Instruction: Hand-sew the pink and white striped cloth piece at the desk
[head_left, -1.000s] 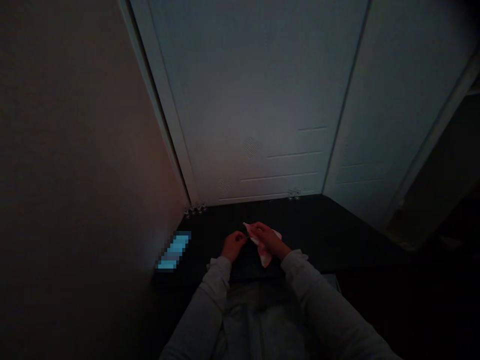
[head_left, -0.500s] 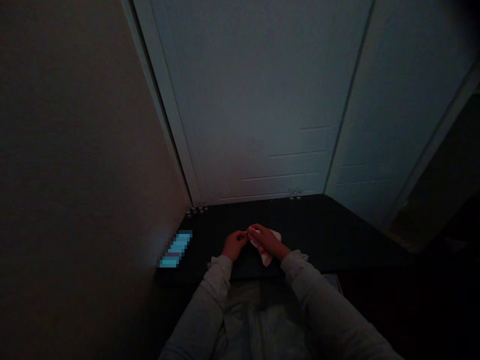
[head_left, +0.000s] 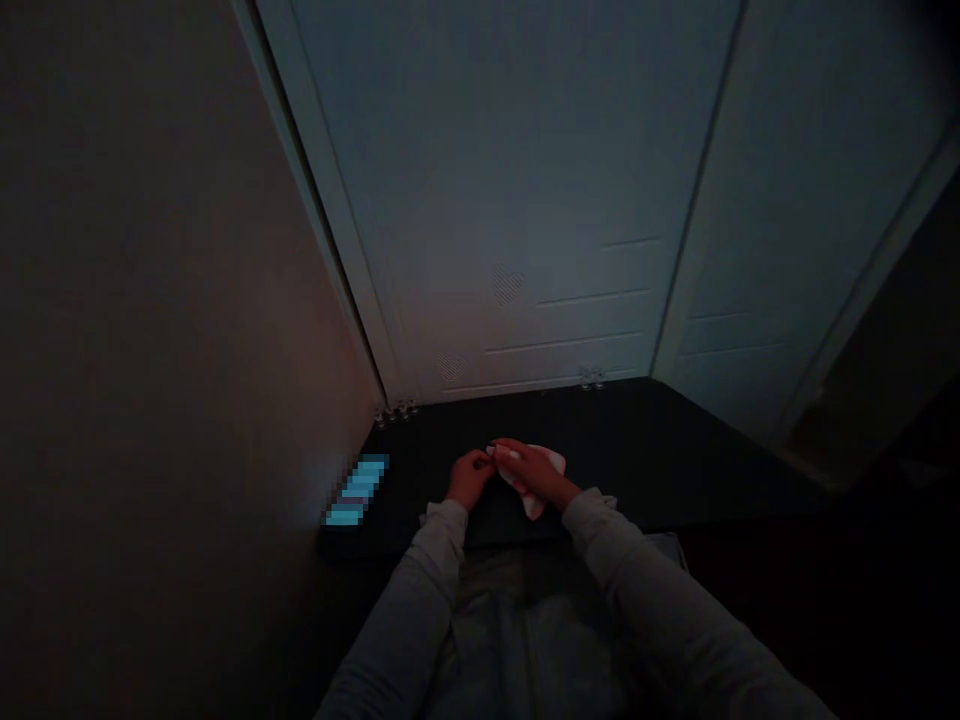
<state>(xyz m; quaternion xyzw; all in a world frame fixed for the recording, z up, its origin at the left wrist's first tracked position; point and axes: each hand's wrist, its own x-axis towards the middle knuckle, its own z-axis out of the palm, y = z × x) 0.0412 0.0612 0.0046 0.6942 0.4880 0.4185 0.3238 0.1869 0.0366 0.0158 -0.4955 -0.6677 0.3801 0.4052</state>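
Note:
My left hand [head_left: 470, 478] is closed in a pinch over the dark tabletop. Its fingertips meet those of my right hand, and whatever small thing lies between them is too dim to make out. A pale pink-and-white cloth [head_left: 534, 507] hangs from under my right hand [head_left: 527, 466], whose fingers are wrapped over it. One corner of the cloth droops toward me and another part shows beyond the knuckles.
Several small shiny, clear-looking pieces [head_left: 395, 412] stand at the back left edge of the black table [head_left: 622, 450]. More such pieces [head_left: 592, 379] sit farther right by the white panel [head_left: 525, 180]. A bright pixelated rectangle [head_left: 356, 490] lies near the left wall [head_left: 187, 350].
The fingers of my right hand have shifted and lie straighter over the cloth at the left fingertips. The view has tilted slightly. The pieces at the back stay in place.

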